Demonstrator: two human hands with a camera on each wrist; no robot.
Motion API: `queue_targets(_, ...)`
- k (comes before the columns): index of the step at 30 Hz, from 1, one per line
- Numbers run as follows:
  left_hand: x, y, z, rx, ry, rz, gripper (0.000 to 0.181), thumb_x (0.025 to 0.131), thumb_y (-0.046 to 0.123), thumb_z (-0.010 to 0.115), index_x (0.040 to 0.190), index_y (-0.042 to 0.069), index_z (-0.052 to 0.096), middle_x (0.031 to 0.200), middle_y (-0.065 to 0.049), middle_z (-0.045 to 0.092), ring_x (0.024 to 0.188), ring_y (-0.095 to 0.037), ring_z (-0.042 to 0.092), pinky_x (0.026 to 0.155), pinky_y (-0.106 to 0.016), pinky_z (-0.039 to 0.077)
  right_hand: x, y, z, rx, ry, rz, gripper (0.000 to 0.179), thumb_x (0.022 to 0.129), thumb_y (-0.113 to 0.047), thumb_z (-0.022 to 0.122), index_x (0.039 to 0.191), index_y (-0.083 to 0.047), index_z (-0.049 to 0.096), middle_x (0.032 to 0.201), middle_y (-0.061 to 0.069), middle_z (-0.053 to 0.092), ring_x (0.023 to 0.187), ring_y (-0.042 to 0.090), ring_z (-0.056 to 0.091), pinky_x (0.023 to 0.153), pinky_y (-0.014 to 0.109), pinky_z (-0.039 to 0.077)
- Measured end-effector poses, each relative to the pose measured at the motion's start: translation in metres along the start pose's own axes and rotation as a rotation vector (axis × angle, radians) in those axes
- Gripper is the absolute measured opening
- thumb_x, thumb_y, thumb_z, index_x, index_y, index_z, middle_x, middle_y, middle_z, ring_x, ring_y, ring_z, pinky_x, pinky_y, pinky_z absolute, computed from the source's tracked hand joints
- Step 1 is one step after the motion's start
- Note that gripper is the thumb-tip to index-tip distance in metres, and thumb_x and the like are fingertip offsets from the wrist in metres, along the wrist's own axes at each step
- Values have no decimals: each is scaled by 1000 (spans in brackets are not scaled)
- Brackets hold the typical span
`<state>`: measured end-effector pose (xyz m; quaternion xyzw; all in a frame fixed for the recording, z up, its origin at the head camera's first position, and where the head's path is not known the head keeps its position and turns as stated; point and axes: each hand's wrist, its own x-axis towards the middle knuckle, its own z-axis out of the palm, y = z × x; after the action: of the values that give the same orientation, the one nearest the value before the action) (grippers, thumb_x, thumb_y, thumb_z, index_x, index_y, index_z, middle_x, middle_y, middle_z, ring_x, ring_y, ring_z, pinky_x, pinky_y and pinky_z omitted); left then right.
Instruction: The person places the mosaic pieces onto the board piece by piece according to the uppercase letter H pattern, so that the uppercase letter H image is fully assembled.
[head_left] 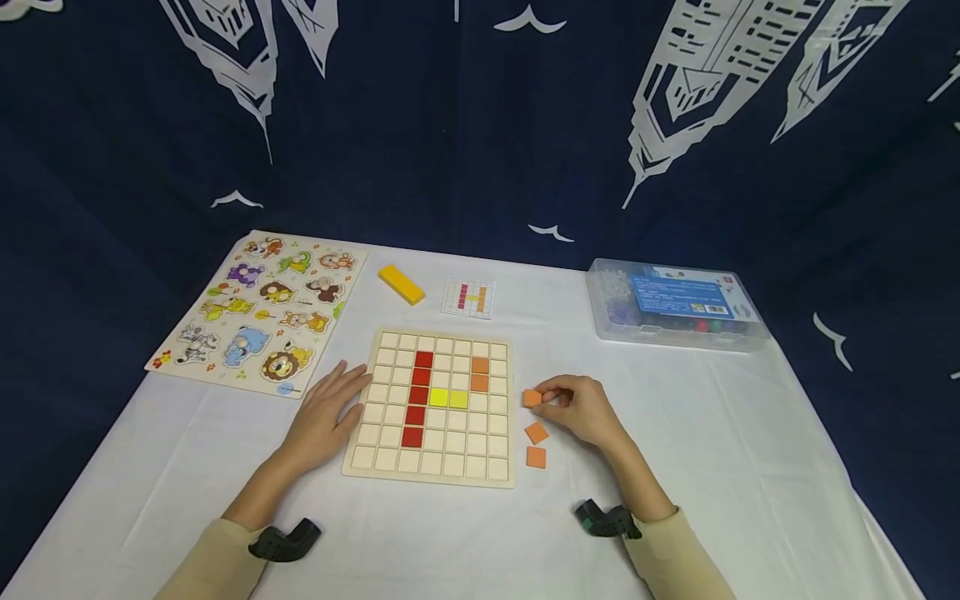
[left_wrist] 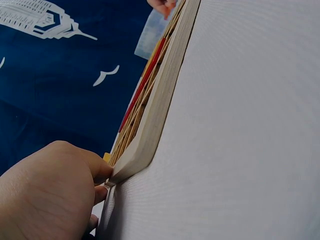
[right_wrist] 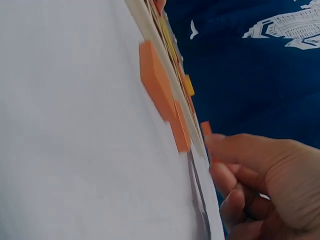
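Observation:
A wooden grid board [head_left: 427,468] lies mid-table, with a column of several red tiles [head_left: 415,395], two yellow tiles [head_left: 448,398] and two orange tiles [head_left: 479,374] in its cells. My left hand [head_left: 324,415] rests along the board's left edge, fingers extended; the left wrist view shows its thumb at the board's corner [left_wrist: 131,162]. Just right of the board, my right hand [head_left: 583,408] pinches an orange tile [head_left: 532,398] between thumb and fingers. Two loose orange tiles lie below that hand, one turned askew [head_left: 536,432] and one square [head_left: 536,457].
Behind the board lie a small pattern card [head_left: 468,298] and a yellow block [head_left: 401,285]. An animal puzzle board [head_left: 255,312] occupies the left side. At the back right stands a clear plastic box [head_left: 675,304] with a blue label. A dark patterned cloth hangs behind the table.

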<state>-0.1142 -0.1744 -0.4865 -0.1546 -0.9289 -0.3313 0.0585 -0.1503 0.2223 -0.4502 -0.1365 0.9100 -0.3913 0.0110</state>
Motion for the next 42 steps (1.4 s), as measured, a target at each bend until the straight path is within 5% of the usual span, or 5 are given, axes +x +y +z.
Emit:
queue_targets(9, 0, 0, 0, -2, 3, -6, 47, 94, 5, 55, 141, 3, 51, 151, -18, 43, 147, -42, 23, 119, -57, 16, 7, -14, -10, -17, 47, -26, 20, 74, -5, 82, 93, -4, 75, 75, 2, 70, 59, 9, 45, 54, 20, 38)
queue_targets(22, 0, 1, 1, -5, 3, -3, 46, 94, 6, 55, 141, 2, 50, 151, -17, 43, 147, -42, 23, 119, -57, 16, 19, -51, 30, 5, -56, -77, 20, 77, -12, 82, 94, -6, 75, 76, -3, 67, 55, 8, 44, 50, 19, 38)
queue_targets(42, 0, 1, -1, -3, 2, -2, 47, 94, 5, 55, 140, 1, 50, 151, -18, 43, 147, -42, 23, 119, -58, 15, 20, -55, 47, -76, -65, -72, 24, 73, -13, 85, 95, -9, 76, 76, -5, 69, 59, 6, 48, 55, 19, 39)
